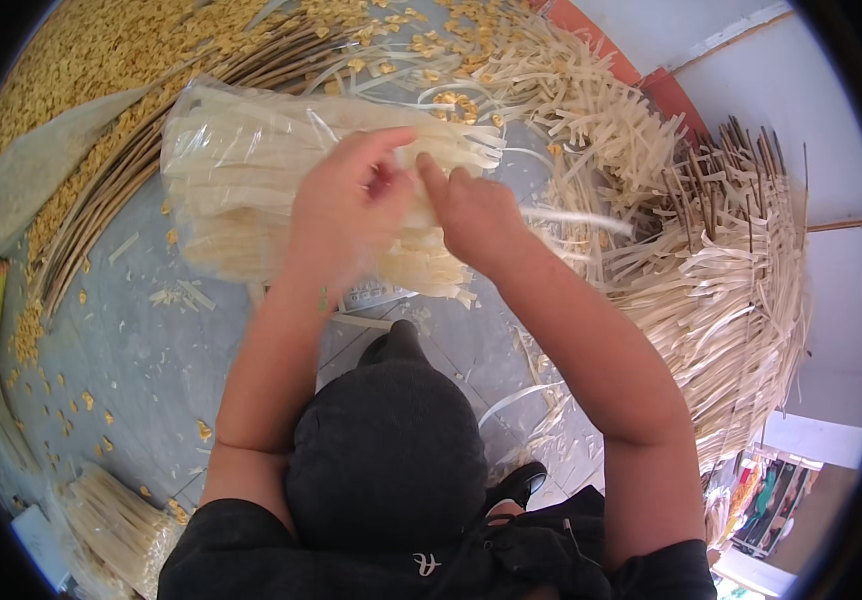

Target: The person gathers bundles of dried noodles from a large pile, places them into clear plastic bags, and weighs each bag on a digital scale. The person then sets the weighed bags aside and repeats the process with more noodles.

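Observation:
A bundle of flat, pale, dried-looking strips [251,172] lies crosswise before me, its left part inside a clear plastic bag [189,135]. My left hand [352,199] is over the middle of the bundle, fingers curled and blurred by motion; whether it grips anything is hidden. Close on its right, my right hand [476,214] is closed, with the index finger pointing towards the left hand. Blurred pale strips [581,219] trail out rightward from the right hand. Beneath the bundle, a digital scale's keypad [371,295] shows partly.
Long thin brown sticks [112,199] lie at the left beside a spread of yellow dried pieces [101,52]. Stacked pale strips with sticks [731,322] line the right wall. Another bagged bundle [112,517] sits lower left. A dark cap [390,442] blocks the lower middle.

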A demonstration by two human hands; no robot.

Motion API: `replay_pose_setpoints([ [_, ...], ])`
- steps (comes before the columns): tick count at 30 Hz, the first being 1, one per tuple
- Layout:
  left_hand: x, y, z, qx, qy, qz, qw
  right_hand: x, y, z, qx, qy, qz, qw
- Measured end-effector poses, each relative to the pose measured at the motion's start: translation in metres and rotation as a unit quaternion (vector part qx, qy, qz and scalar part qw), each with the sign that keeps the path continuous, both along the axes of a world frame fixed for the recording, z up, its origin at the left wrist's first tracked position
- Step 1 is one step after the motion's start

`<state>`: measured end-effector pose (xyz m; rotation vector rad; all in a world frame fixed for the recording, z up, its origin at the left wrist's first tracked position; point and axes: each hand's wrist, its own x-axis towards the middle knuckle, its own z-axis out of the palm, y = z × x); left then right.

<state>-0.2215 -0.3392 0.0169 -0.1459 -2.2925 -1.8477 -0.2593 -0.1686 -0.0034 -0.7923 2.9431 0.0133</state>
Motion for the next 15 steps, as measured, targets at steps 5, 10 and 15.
replay_pose_setpoints([
  [5, 0.016, 0.009, 0.011, -0.204, 0.127, 0.08, 0.968, -0.03, -0.021, 0.04, -0.021, 0.061, 0.06, 0.996],
  [10, 0.014, 0.004, 0.0, -0.101, 0.067, 0.071, 0.99, -0.058, -0.006, 0.015, -0.103, 0.018, -0.025, 0.994],
  [15, 0.016, 0.001, 0.003, -0.057, 0.079, 0.075, 0.992, -0.034, -0.036, 0.01, -0.036, 0.043, -0.005, 0.998],
])
